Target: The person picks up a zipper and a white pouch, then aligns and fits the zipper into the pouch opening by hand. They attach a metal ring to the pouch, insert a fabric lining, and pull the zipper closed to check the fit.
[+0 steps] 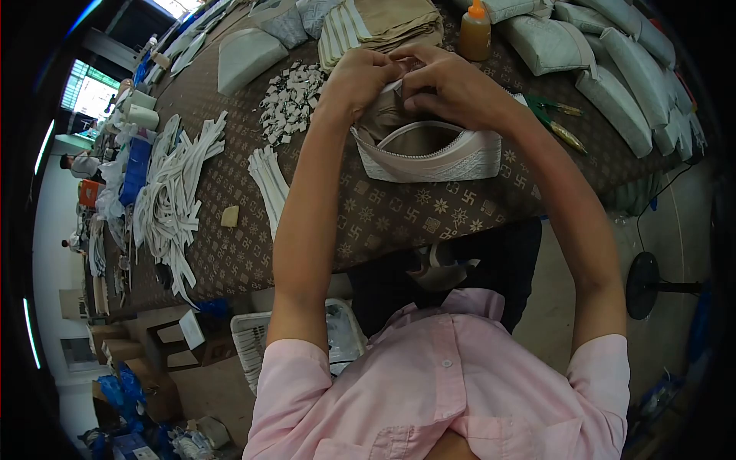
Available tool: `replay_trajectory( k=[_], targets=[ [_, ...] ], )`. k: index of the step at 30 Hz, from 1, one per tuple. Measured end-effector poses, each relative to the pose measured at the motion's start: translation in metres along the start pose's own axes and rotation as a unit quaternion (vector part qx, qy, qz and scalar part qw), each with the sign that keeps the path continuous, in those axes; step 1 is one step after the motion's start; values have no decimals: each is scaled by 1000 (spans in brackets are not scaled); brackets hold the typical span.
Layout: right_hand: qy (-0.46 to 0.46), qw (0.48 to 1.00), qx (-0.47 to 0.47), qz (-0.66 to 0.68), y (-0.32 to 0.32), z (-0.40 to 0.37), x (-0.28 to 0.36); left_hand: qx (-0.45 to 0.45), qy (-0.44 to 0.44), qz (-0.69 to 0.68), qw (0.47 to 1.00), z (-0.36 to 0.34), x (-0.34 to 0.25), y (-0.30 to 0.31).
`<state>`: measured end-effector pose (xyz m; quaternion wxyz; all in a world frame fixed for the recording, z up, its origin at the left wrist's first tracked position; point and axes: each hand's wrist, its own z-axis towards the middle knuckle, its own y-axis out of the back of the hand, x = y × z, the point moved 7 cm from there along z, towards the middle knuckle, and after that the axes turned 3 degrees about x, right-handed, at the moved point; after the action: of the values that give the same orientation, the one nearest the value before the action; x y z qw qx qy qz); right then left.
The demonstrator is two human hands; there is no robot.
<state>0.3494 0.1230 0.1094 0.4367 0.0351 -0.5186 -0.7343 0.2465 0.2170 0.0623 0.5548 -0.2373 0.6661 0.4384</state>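
Observation:
A small white textured zipper pouch (433,162) with a beige lining sits on the patterned table cover in front of me, its zipper side curving toward me and its mouth gaping. My left hand (362,80) is closed in a pinch on the pouch's far left edge, where the lining is gathered. Beside it, my right hand (448,86) has its fingers curled over the same far edge, fingertips close to those of the left. Whatever small part lies between the fingertips is hidden. Green-handled snips (558,126) lie right of my right wrist.
Left of my arms are a heap of small white pieces (293,101), white strips (268,184) and a larger strip pile (172,199). Behind my hands stand folded beige cloth pieces (399,27) and an orange-capped glue bottle (475,34). Finished-looking white pouches (625,84) pile up at right.

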Motion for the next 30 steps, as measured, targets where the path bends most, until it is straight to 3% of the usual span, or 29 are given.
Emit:
replay_trajectory(
  k=[7, 9, 12, 14, 15, 17, 23, 27, 30],
  targets=[
    [73, 988, -42, -128, -3, -10, 24, -88, -59, 131, 986, 5, -10, 4],
    [43, 991, -50, -114, 0, -10, 18, -107, -75, 149, 980, 5, -12, 7],
    [-1, 992, -79, -95, 6, -5, 0, -70, -14, 126, 989, -3, -13, 6],
    [-13, 991, -98, -88, 8, -6, -5, -16, 91, -32, 995, -9, -4, 2],
    [-40, 995, -70, -58, 8, -5, -6, -17, 89, -31, 995, -10, -1, 5],
    [-64, 997, -45, -28, 7, -3, -9, -57, -49, 69, 995, -10, -16, 15],
    [-46, 995, -75, -38, 9, -5, -9, -31, -28, 263, 964, -69, -45, 12],
    [-47, 994, -78, -56, 7, -3, -7, -53, -20, 294, 954, -64, -32, 16],
    [-49, 993, -85, -60, 8, -4, -8, -72, -69, 270, 958, -58, -34, 11]
  ],
)
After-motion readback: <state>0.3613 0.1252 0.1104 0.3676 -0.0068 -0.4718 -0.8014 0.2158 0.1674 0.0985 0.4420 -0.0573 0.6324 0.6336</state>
